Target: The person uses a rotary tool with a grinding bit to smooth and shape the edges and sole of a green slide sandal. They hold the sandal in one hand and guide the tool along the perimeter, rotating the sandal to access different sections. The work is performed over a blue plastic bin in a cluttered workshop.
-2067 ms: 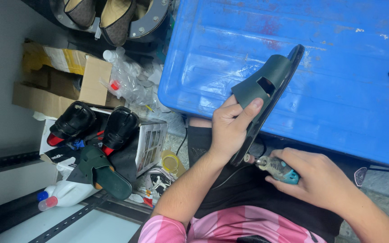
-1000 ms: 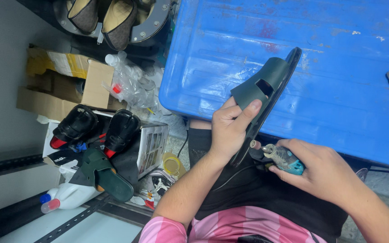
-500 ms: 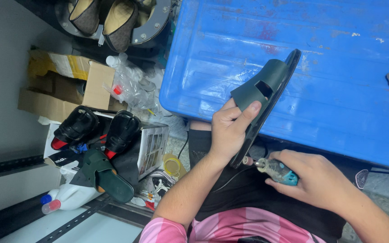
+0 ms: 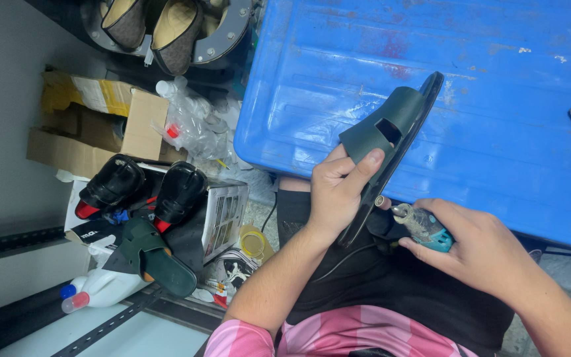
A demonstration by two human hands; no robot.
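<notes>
Left hand (image 4: 334, 192) clamps green sandal (image 4: 391, 135) on edge, long axis 7-to-1 o'clock, toe over blue lid (image 4: 431, 59). Right hand (image 4: 477, 248) wrapped round teal grinder (image 4: 423, 226); bit touches sole edge, 10 o'clock of right fingers. Right hand nearer that spot.

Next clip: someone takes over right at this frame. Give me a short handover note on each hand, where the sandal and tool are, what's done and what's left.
Left hand: grip closed around the dark green sandal, thumb on the strap, sole edge turned toward the tool, toe end over the blue plastic lid.
Right hand: grip closed on a small teal rotary tool, its tip at the sole edge near the heel, cord trailing across the lap.
Nearby: a matching green sandal lies on the floor by two black shoes.
Done: cannot tell how much of the edge is finished.
Left: probably the rest of the sole edge, possibly the second sandal.
</notes>
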